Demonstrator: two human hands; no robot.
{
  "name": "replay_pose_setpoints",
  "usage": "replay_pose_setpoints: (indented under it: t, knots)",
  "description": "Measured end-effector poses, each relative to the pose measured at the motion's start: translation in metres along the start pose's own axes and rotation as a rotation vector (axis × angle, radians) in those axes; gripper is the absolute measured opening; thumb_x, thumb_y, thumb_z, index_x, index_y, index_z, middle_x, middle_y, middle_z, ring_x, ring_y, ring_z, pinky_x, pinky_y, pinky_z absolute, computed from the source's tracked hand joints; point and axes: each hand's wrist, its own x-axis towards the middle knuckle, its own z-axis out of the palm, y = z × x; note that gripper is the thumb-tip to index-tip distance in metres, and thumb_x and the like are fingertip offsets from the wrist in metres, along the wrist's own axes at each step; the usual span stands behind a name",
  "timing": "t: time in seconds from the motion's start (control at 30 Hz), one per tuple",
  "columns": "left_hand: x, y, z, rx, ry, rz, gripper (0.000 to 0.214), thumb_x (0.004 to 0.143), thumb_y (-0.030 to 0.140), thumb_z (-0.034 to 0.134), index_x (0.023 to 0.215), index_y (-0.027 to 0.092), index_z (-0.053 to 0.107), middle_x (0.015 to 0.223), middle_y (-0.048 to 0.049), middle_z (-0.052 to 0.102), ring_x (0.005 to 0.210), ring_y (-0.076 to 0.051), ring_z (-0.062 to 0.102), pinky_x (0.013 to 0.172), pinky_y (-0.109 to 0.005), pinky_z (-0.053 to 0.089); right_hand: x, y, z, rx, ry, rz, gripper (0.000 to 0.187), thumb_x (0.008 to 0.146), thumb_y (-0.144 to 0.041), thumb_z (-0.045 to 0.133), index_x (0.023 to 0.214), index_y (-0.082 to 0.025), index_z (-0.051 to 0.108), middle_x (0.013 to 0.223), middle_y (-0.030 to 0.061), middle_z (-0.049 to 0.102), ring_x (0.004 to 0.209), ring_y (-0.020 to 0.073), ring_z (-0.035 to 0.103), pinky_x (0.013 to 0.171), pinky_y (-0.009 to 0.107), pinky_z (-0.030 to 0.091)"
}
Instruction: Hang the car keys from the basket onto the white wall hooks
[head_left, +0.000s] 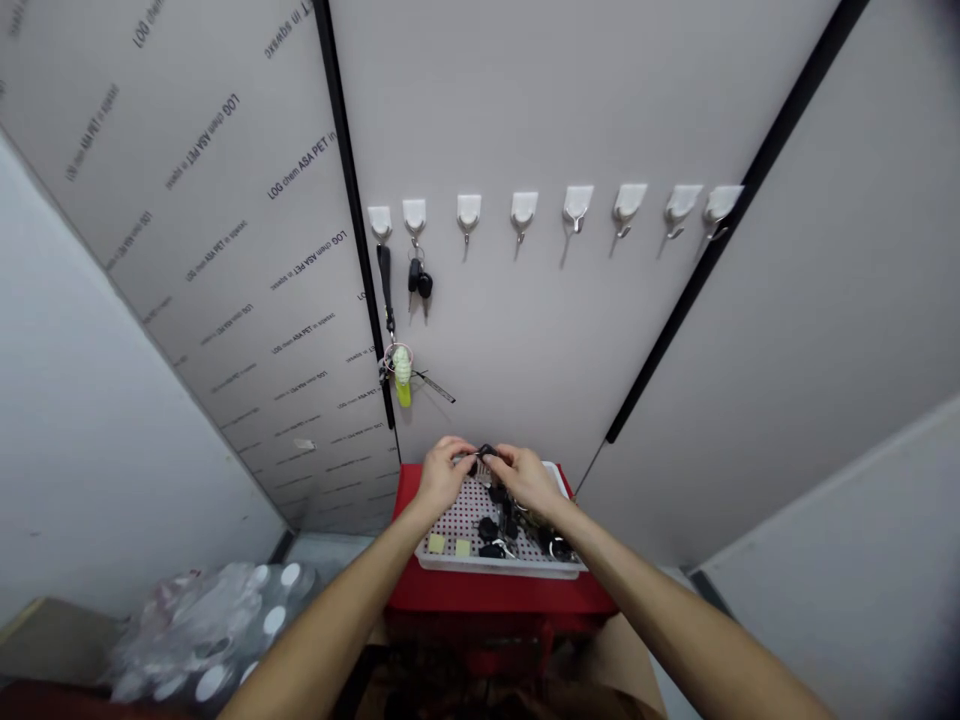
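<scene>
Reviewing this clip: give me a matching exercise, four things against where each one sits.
Things:
1. Small black key fob
2. Black two-headed keys
3. Black lanyard strap with green-yellow charm
4. Pale yellow square pads

Places:
A. On the white perforated tray
B. On the second white wall hook
C. Between the left hand and right hand
D. On the first white wall hook

Pairs: 1-C, 2-B, 3-D, 4-A

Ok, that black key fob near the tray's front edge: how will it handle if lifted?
The black key fob looks like a hard plastic shell, so probably stiff and fairly dense for its size. Its thin metal ring will likely let it swing and dangle. Resting on the perforated white tray, it probably won't roll far.
</scene>
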Motion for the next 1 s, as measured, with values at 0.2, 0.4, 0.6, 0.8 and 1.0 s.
replay_pose_setpoints:
  t: [0.2, 0.4, 0.6, 0.8, 1.0]
  knots:
    - [0.015, 0.025, -0.017, 0.082, -0.035, 0.046, 0.012, 0.061, 0.019, 0.045, 0.058, 0.014, 0.055, 0.061, -0.0006, 0.051, 0.061, -0.010, 0.046, 0.058, -0.021, 0.035, 0.006, -0.015, -0.016, -0.058, 0.093, -0.134, 0.024, 0.062, -0.029, 0.044, 0.078, -0.015, 0.054, 0.072, 0.0029, 0.055, 0.062, 0.0117, 0.047, 0.058, 0.023, 0.035]
    - [0.056, 0.068, -0.046, -0.040, -0.060, -0.028, 0.012, 0.058, 0.020, 0.045, 0.053, 0.012, 0.052, 0.045, 0.0043, 0.044, 0.044, -0.006, 0.038, 0.045, -0.018, 0.031, 0.040, -0.057, -0.041, 0.214, 0.100, -0.185, 0.020, 0.063, -0.029, 0.042, 0.063, -0.013, 0.052, 0.058, 0.0012, 0.053, 0.056, 0.0098, 0.046, 0.057, 0.023, 0.037]
    - [0.110, 0.120, -0.081, -0.196, 0.034, 0.024, 0.010, 0.058, 0.019, 0.048, 0.055, 0.011, 0.052, 0.043, 0.0050, 0.043, 0.039, -0.003, 0.035, 0.041, -0.016, 0.030, 0.081, -0.118, -0.076, 0.393, 0.192, -0.157, 0.018, 0.056, -0.031, 0.046, 0.055, -0.013, 0.048, 0.046, -0.0033, 0.045, 0.044, 0.0059, 0.040, 0.044, 0.019, 0.034]
    - [0.145, 0.152, -0.098, -0.286, 0.295, 0.121, 0.016, 0.061, 0.014, 0.043, 0.073, 0.011, 0.054, 0.061, -0.0013, 0.055, 0.052, -0.006, 0.048, 0.054, -0.019, 0.039, 0.126, -0.154, -0.101, 0.347, 0.472, -0.164, 0.019, 0.056, -0.031, 0.044, 0.051, -0.013, 0.047, 0.044, -0.0032, 0.046, 0.043, 0.0070, 0.043, 0.042, 0.018, 0.034]
    - [0.153, 0.156, -0.096, -0.026, 0.368, 0.207, 0.024, 0.062, 0.009, 0.038, 0.078, 0.013, 0.057, 0.081, -0.0041, 0.059, 0.074, -0.010, 0.051, 0.072, -0.022, 0.038, 0.151, -0.160, -0.106, 0.047, 0.621, -0.178, 0.022, 0.060, -0.030, 0.042, 0.057, -0.012, 0.054, 0.050, 0.0016, 0.054, 0.049, 0.0099, 0.048, 0.048, 0.020, 0.037]
